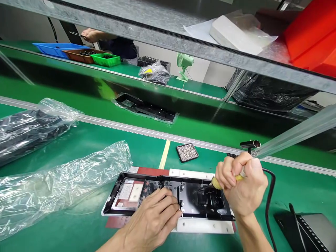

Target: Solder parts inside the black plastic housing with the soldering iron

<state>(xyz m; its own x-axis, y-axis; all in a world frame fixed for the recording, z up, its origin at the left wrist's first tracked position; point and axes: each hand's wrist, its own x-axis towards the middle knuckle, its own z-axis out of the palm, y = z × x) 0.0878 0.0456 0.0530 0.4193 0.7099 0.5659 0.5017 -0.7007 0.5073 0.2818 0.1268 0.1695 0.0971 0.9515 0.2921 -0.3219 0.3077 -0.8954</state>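
A long black plastic housing (189, 196) lies open side up on a jig with white strips (204, 226) and a reddish base (115, 222). My left hand (157, 217) rests over the housing's middle. Its fingertips come together beside a small post, and whatever they pinch is too small to make out. My right hand (243, 183) is wrapped round the yellow handle of a soldering iron (216, 183), whose tip points down and left over the housing's right half. A small black tray (187, 152) of tiny silvery metal pieces sits behind the housing.
A metal tube holder (250, 144) stands behind my right hand, with a black cord (270, 210) hanging nearby. Plastic bags (65, 185) cover the left side. A metal shelf (157, 31) crosses overhead. Beyond the divider, a person's hand (91, 35) is above coloured bins (106, 59).
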